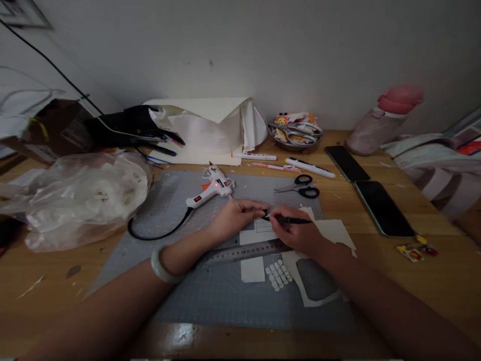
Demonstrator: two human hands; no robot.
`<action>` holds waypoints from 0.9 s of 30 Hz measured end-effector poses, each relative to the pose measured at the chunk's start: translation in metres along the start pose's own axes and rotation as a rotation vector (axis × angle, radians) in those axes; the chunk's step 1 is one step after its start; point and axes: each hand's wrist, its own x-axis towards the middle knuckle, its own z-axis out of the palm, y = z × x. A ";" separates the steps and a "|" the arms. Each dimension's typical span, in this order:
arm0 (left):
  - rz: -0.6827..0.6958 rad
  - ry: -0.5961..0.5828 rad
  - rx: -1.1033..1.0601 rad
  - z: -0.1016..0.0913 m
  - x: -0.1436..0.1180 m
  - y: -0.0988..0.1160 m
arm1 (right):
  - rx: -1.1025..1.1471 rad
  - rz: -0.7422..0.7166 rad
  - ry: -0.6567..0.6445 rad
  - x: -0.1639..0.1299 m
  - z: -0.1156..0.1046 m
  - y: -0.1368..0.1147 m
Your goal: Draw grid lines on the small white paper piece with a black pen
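My right hand grips a black pen, its tip resting on a white paper piece with ruled lines drawn on it. My left hand presses fingertips on that paper beside the pen tip; a pale bangle circles the wrist. A metal ruler lies across the paper just below both hands. Several small white cut pieces sit in a cluster below the ruler, next to a white paper offcut with a curved hole. All rest on a grey cutting mat.
A white glue gun with black cord lies at the mat's top. Black scissors, markers, a bowl of scissors, two phones, a pink bottle, crumpled plastic bag and white paper sheets surround the mat.
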 end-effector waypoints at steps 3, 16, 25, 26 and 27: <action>0.004 0.015 -0.009 0.000 0.000 0.000 | -0.003 0.034 0.017 -0.001 0.001 0.001; -0.028 0.011 0.001 0.001 -0.002 0.002 | 0.163 0.274 0.052 0.001 0.005 0.007; -0.014 0.028 -0.019 0.001 -0.001 0.001 | 0.449 0.518 0.080 0.006 0.008 0.014; -0.011 0.026 -0.018 0.001 -0.001 0.001 | 0.489 0.546 0.087 0.007 0.008 0.014; -0.010 0.026 -0.014 0.001 -0.001 0.001 | 0.519 0.565 0.091 0.008 0.008 0.014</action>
